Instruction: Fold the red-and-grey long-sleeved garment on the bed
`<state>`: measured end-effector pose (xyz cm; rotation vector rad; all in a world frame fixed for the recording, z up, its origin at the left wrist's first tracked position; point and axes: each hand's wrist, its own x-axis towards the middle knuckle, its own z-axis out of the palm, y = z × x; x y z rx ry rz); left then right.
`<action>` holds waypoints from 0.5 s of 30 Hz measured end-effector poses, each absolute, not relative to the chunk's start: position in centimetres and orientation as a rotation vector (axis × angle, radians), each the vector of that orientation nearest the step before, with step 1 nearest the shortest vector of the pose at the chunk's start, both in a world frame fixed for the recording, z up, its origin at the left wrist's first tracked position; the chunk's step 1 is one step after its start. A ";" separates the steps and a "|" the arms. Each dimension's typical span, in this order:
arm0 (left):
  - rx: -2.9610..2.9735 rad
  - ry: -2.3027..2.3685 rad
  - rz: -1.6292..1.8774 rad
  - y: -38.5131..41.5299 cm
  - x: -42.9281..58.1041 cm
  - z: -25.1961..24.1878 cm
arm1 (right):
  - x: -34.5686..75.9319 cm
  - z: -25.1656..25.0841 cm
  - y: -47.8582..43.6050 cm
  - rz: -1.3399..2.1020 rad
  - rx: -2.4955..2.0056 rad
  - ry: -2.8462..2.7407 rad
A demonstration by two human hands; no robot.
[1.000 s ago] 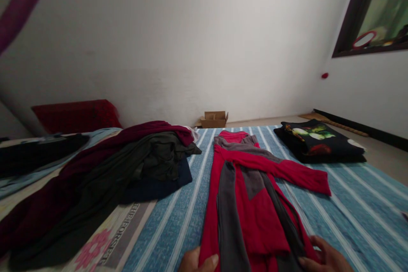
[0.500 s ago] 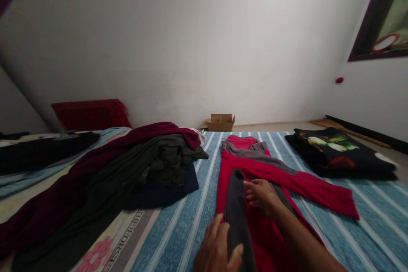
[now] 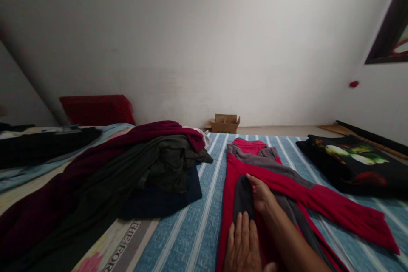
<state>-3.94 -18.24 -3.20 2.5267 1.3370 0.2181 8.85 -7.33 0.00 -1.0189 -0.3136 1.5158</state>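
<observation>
I'm watching my left hand [image 3: 242, 244] and right hand [image 3: 260, 193] lying open on the red-and-grey garment [image 3: 255, 146], apart but close, clamped on nothing. The left hand is sliding inward, and the dark grey strip [image 3: 244, 197] is bunching up between the hands. The garment's long sleeve [image 3: 346, 208] is stretching out to the right, flat on the striped bedcover [image 3: 178, 238]. Left of the garment, a heap of clothes [image 3: 165, 165] is sitting on the bedcover; right of it, a black printed bundle [image 3: 353, 163] is lying. Beyond it, a cardboard box [image 3: 225, 124] is standing on the floor.
</observation>
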 end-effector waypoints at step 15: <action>2.739 1.615 0.881 -17.0 -2.1 -12.8 | 8.3 1.0 -5.9 1.780 -0.516 -0.164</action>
